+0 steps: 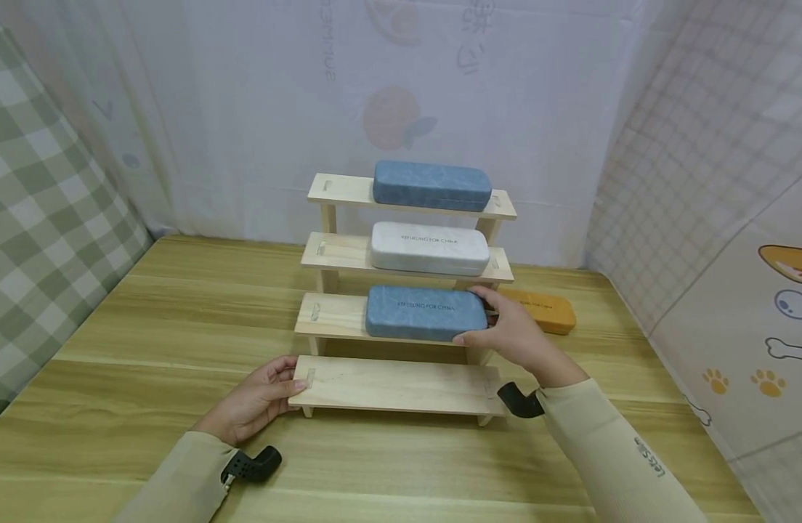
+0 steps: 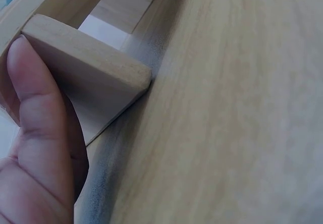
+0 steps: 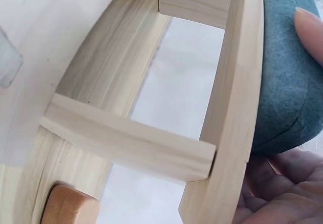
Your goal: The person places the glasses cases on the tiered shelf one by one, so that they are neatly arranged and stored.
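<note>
A wooden step rack (image 1: 388, 385) with several tiers stands on the table. On its third tier from the top lies a blue glasses case (image 1: 407, 314) with lettering on its lid. My right hand (image 1: 515, 330) grips that case's right end, thumb at the front and fingers behind. With my left hand (image 1: 260, 399) I pinch the left end of the bare lowest tier; in the left wrist view the thumb (image 2: 40, 113) lies against the wood. A white glasses case (image 1: 429, 250) sits one tier above, and another blue glasses case (image 1: 432, 187) rests on the top tier.
An orange glasses case (image 1: 543, 312) lies on the wooden table (image 1: 198, 319) behind the rack's right side. A white printed cloth (image 1: 244, 109) hangs behind. Checked fabric (image 1: 48, 145) borders the left, and a patterned sheet (image 1: 715, 290) the right.
</note>
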Demonstrator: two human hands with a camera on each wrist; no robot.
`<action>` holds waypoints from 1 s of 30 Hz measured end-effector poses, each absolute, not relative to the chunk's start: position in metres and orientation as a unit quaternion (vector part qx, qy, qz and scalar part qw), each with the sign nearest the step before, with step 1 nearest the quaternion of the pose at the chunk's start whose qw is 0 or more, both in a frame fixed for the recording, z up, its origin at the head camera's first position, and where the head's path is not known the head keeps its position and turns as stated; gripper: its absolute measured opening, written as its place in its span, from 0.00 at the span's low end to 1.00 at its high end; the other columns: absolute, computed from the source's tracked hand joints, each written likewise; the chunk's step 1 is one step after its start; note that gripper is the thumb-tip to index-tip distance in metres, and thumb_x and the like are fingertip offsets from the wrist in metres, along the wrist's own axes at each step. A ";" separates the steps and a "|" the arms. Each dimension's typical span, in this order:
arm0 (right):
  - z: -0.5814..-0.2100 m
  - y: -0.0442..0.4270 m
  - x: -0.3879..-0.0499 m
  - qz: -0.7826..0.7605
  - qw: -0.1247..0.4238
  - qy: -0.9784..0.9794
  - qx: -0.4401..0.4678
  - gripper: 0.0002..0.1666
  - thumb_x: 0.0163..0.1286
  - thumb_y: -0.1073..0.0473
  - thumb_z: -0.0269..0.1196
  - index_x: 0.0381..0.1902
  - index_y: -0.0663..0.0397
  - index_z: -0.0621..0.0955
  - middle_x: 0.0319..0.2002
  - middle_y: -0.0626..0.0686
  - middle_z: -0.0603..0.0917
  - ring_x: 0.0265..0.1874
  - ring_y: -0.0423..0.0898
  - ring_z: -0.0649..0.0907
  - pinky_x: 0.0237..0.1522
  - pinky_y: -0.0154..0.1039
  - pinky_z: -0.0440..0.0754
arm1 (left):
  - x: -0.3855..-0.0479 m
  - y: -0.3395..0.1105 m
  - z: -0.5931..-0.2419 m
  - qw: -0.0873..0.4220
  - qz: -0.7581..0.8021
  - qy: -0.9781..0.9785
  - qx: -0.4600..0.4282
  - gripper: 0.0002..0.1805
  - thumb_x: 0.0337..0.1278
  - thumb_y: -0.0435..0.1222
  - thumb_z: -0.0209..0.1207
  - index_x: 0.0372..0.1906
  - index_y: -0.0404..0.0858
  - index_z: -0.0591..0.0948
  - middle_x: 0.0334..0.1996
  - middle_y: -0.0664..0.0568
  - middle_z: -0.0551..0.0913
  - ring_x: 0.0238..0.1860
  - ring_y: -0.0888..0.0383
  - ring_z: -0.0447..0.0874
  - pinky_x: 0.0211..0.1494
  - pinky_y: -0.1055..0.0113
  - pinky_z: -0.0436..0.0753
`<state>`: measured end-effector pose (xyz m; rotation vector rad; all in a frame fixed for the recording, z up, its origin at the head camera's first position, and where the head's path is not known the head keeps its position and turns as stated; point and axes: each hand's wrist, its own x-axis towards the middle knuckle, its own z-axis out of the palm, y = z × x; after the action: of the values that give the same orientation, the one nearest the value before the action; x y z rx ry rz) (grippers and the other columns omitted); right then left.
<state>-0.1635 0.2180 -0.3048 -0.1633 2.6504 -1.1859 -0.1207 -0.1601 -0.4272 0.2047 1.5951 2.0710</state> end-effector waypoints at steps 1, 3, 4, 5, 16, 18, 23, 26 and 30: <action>-0.305 0.218 -0.164 -0.405 0.118 0.905 -0.055 0.57 0.53 0.51 0.75 0.74 0.58 0.58 0.64 0.65 0.69 0.57 0.60 0.74 0.55 0.53 0.76 | -0.121 -0.160 -0.427 0.257 0.763 0.589 0.076 0.32 0.67 0.30 0.54 0.67 0.22 0.52 0.47 0.49 0.76 0.44 0.58 0.80 0.44 0.68 0.81; -0.305 0.219 -0.164 -0.408 0.120 0.903 -0.057 0.57 0.53 0.51 0.75 0.74 0.58 0.57 0.64 0.65 0.68 0.57 0.60 0.74 0.56 0.53 0.75 | -0.121 -0.160 -0.427 0.257 0.761 0.591 0.076 0.33 0.67 0.31 0.54 0.67 0.21 0.52 0.47 0.49 0.76 0.44 0.58 0.80 0.44 0.68 0.81; -0.304 0.219 -0.164 -0.410 0.121 0.902 -0.059 0.57 0.53 0.51 0.75 0.74 0.58 0.57 0.65 0.65 0.68 0.58 0.61 0.74 0.56 0.54 0.75 | -0.121 -0.160 -0.427 0.257 0.761 0.591 0.076 0.33 0.67 0.31 0.54 0.67 0.21 0.51 0.47 0.49 0.76 0.44 0.58 0.80 0.44 0.68 0.81; -0.304 0.219 -0.164 -0.411 0.123 0.901 -0.059 0.57 0.54 0.51 0.75 0.74 0.58 0.57 0.65 0.65 0.68 0.58 0.61 0.73 0.56 0.54 0.75 | -0.121 -0.160 -0.426 0.257 0.760 0.592 0.077 0.33 0.68 0.31 0.54 0.67 0.21 0.51 0.47 0.49 0.76 0.44 0.58 0.80 0.44 0.68 0.81; -0.307 0.221 -0.162 -0.418 0.116 0.898 -0.069 0.58 0.56 0.51 0.74 0.75 0.59 0.54 0.65 0.66 0.68 0.57 0.60 0.74 0.55 0.53 0.76 | -0.121 -0.159 -0.427 0.257 0.756 0.597 0.078 0.33 0.68 0.31 0.53 0.68 0.21 0.51 0.47 0.49 0.76 0.44 0.59 0.80 0.45 0.67 0.81; -0.308 0.221 -0.161 -0.418 0.115 0.898 -0.076 0.59 0.56 0.51 0.73 0.75 0.59 0.53 0.66 0.66 0.66 0.59 0.61 0.73 0.56 0.54 0.75 | -0.121 -0.160 -0.427 0.258 0.755 0.597 0.080 0.33 0.69 0.31 0.53 0.68 0.21 0.50 0.47 0.49 0.76 0.45 0.59 0.80 0.45 0.67 0.81; -0.308 0.226 -0.156 -0.422 0.104 0.896 -0.091 0.57 0.57 0.51 0.73 0.76 0.56 0.53 0.70 0.65 0.62 0.64 0.63 0.70 0.60 0.55 0.73 | -0.120 -0.160 -0.427 0.259 0.756 0.596 0.084 0.34 0.69 0.32 0.52 0.68 0.21 0.48 0.48 0.49 0.76 0.45 0.59 0.80 0.46 0.67 0.81; -0.308 0.234 -0.151 -0.416 0.083 0.900 -0.101 0.54 0.57 0.49 0.72 0.75 0.54 0.57 0.70 0.62 0.63 0.64 0.63 0.70 0.61 0.56 0.71 | -0.120 -0.160 -0.427 0.260 0.756 0.595 0.079 0.35 0.69 0.32 0.53 0.69 0.20 0.47 0.48 0.49 0.76 0.45 0.59 0.80 0.45 0.67 0.81; -0.305 0.249 -0.146 -0.432 0.057 0.893 -0.111 0.49 0.59 0.52 0.71 0.73 0.56 0.61 0.69 0.61 0.66 0.63 0.63 0.70 0.61 0.53 0.73 | -0.120 -0.160 -0.426 0.261 0.758 0.594 0.071 0.36 0.69 0.31 0.53 0.69 0.20 0.46 0.48 0.49 0.75 0.45 0.59 0.80 0.46 0.67 0.81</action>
<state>-0.1462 0.2489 -0.3053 -0.3370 2.7087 -1.3112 -0.1204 -0.1596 -0.4259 0.1923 1.6076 2.0503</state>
